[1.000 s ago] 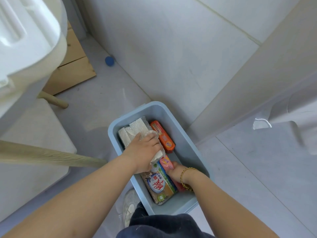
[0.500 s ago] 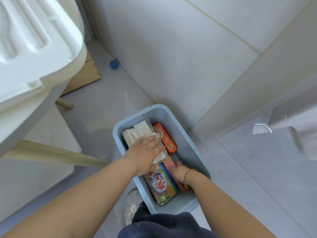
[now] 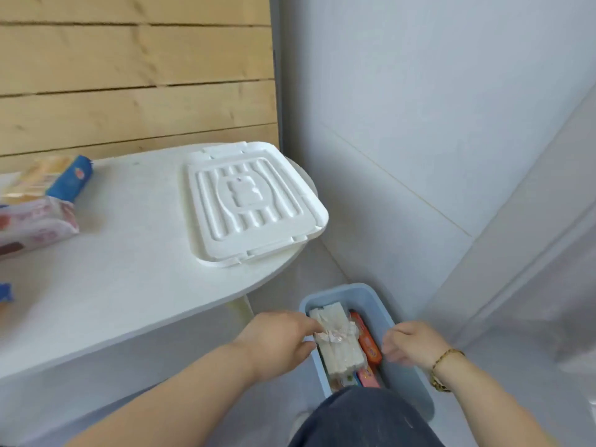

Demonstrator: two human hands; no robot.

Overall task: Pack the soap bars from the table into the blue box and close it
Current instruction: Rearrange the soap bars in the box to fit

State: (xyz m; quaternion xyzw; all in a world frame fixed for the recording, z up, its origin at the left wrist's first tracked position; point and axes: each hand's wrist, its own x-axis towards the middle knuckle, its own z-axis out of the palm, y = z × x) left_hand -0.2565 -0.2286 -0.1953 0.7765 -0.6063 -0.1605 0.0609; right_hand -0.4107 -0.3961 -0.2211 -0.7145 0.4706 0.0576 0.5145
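Observation:
The blue box (image 3: 342,288) sits on the floor below the table's right end, open. Inside lie a white soap pack (image 3: 338,350), an orange soap bar (image 3: 367,345) beside it, and more coloured packs underneath. My left hand (image 3: 277,341) is at the box's left rim, with finger and thumb on the white pack's wrapper edge. My right hand (image 3: 408,343), wearing a gold bracelet, hovers over the right rim, loosely curled and empty. The white lid (image 3: 251,201) rests on the table (image 3: 129,269). Two soap packs, one blue-yellow (image 3: 54,179) and one pink-white (image 3: 35,224), lie at the table's far left.
A wood-slat wall (image 3: 129,75) stands behind the table and a pale tiled wall is on the right. My dark-trousered knee (image 3: 364,417) covers the box's near end. A small blue item (image 3: 4,293) shows at the left edge.
The view has tilted up, bringing the table top, lid and remaining packs into sight. My right hand has come out of the box to its right rim. My left hand has slid towards the left rim.

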